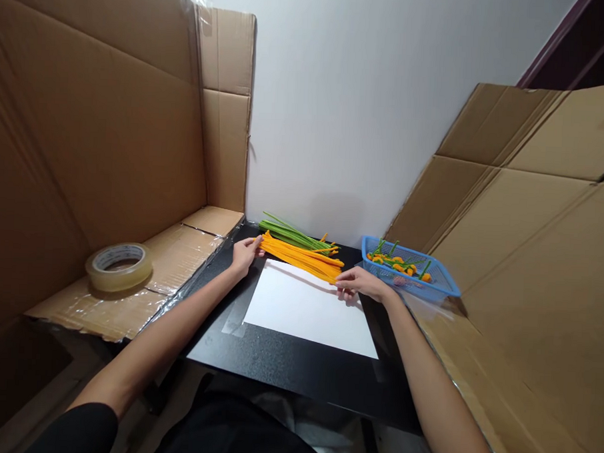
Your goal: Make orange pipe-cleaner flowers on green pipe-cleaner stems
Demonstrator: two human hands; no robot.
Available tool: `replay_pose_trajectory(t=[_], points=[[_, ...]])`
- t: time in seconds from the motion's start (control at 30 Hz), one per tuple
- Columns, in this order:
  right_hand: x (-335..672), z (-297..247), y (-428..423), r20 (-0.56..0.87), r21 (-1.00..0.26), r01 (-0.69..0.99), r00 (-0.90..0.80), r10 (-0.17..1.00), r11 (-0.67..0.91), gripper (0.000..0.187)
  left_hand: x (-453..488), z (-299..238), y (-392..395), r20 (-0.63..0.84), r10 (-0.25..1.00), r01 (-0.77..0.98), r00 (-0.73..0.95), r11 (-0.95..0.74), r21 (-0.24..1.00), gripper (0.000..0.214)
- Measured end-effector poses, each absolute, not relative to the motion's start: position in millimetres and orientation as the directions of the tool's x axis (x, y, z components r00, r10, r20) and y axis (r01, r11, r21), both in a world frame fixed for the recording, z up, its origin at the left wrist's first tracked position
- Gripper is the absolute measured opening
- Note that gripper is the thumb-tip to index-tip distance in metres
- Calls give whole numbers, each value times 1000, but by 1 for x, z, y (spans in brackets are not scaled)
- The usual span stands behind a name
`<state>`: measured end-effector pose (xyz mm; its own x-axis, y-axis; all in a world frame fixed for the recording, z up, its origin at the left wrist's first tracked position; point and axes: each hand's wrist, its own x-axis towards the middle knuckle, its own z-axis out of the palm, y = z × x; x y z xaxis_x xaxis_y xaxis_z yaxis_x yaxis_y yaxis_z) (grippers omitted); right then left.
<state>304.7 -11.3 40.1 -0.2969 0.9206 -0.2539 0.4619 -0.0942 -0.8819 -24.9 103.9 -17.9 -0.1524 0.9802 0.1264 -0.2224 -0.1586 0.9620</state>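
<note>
A bundle of orange pipe cleaners (301,256) lies across the far edge of a white sheet of paper (308,310) taped to a black table (276,362). My left hand (245,252) pinches the bundle's left end. At the bundle's right end my right hand (358,282) has its fingers closed on the tips. Behind the orange ones lies a bundle of green pipe cleaners (291,234).
A blue plastic basket (442,281) at the right holds several small orange-and-green pieces. A roll of clear tape (119,265) sits on flattened cardboard at the left. Cardboard panels stand on both sides, with a white wall behind.
</note>
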Motion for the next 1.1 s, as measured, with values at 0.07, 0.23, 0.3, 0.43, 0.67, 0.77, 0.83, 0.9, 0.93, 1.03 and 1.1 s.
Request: replay_pose_trajectory(t=[0.07, 0.23, 0.3, 0.43, 0.67, 0.77, 0.83, 0.9, 0.93, 1.03, 1.1], points=[[309, 37, -8, -171, -913, 400, -209, 963, -75, 45, -30, -20, 107, 161, 973, -152, -165, -186, 971, 41], [305, 31, 1, 84, -970, 230, 13, 996, 79, 49, -40, -12, 99, 357, 917, 98, -177, -345, 934, 31], [291, 31, 2, 163, -972, 178, 49, 985, 152, 45, -39, -3, 87, 482, 865, 189, -136, -455, 870, 30], [245, 30, -5, 244, -968, 71, 18, 970, 242, 38, -15, 14, 52, 624, 764, 233, 164, -645, 728, 28], [194, 17, -16, 266, -944, -190, 42, 963, 269, 37, 26, 10, 6, 580, 681, -6, 446, -646, 763, 33], [197, 12, -14, 245, -931, -255, 96, 965, 262, 42, 26, 10, 5, 579, 730, -4, 362, -620, 785, 31], [201, 12, -12, 240, -924, -271, 132, 962, 268, 43, 23, 11, 7, 637, 712, 66, 296, -681, 730, 28], [204, 16, -11, 250, -921, -265, 165, 954, 287, 42, 20, 13, 9, 710, 647, 155, 277, -759, 632, 29], [206, 19, -11, 262, -919, -252, 181, 948, 302, 41, 18, 14, 9, 736, 611, 196, 291, -791, 579, 31], [208, 30, -17, 307, -920, -184, 215, 927, 347, 34, 15, 16, 7, 769, 541, 277, 341, -839, 468, 36], [205, 37, -23, 360, -920, -87, 202, 911, 383, 30, 15, 17, 6, 783, 524, 308, 337, -847, 434, 33]])
